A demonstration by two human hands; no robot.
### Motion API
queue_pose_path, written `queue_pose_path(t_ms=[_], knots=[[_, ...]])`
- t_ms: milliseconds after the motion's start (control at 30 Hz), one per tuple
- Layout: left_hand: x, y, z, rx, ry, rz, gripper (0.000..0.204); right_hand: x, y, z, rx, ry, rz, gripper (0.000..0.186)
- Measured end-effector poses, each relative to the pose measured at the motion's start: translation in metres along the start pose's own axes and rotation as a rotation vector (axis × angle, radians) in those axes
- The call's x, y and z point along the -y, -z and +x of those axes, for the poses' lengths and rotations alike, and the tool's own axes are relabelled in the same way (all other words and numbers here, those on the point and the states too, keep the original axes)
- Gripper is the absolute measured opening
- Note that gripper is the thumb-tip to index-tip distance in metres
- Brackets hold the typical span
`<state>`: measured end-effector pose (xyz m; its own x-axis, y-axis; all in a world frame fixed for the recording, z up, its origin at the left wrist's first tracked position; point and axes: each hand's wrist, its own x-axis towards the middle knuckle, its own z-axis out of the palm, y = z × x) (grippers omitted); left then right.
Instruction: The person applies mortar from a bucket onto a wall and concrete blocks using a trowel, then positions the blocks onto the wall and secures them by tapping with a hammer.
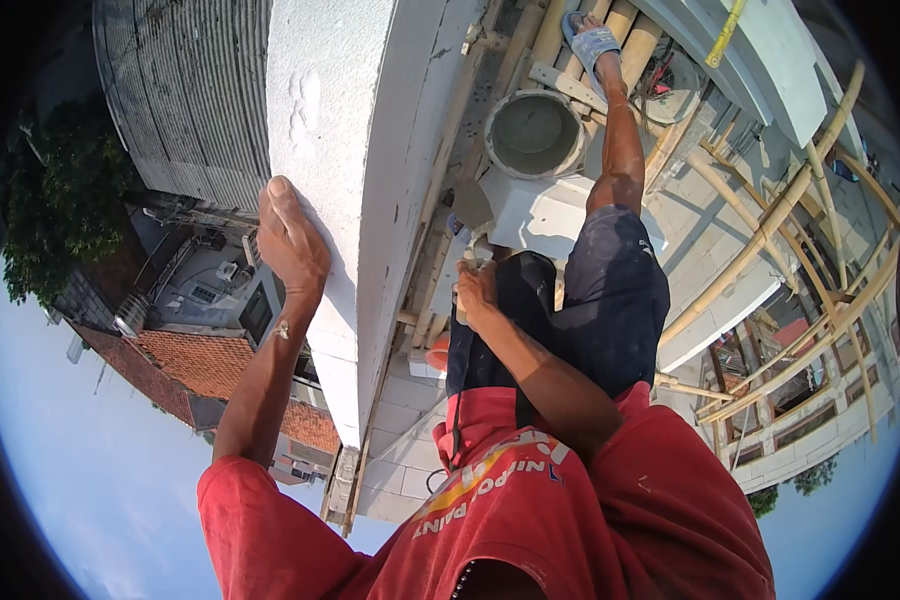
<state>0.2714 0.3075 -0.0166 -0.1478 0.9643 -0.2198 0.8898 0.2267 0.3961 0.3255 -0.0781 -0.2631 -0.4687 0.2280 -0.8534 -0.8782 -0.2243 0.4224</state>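
Observation:
My left hand [290,245] grips the edge of a long white block beam [325,110] with a rough, scuffed surface, its fingers pressed together along it. My right hand [476,292], low by my dark trousers, is closed on the handle of a trowel [472,208] with a grey, mortar-coated blade pointing away from me. Past the trowel stands a round bucket [570,150] of grey mixture.
My sandalled foot [592,52] rests on bamboo poles [638,45]. More bamboo scaffolding [782,215] spans the right. A pale board [525,205] lies below the bucket. At left are corrugated roofing [185,100], tiled roofs [195,355] and trees far below.

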Motion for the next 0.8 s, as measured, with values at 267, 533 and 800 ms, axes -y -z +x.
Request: queue_pose_path(t_ms=[267, 533, 800], knots=[[0.001, 0.002, -0.005, -0.032, 0.02, 0.085, 0.073, -0.053, -0.181, -0.119, -0.32, 0.258, -1.724, 0.036], [0.004, 0.005, -0.005, -0.035, 0.01, 0.13, 0.071, 0.0, -0.255, -0.187, -0.319, 0.734, -1.553, 0.055], [-0.004, 0.007, -0.006, -0.02, 0.036, 0.123, 0.071, 0.075, -0.295, -0.168, -0.286, 0.928, -1.286, 0.06]])
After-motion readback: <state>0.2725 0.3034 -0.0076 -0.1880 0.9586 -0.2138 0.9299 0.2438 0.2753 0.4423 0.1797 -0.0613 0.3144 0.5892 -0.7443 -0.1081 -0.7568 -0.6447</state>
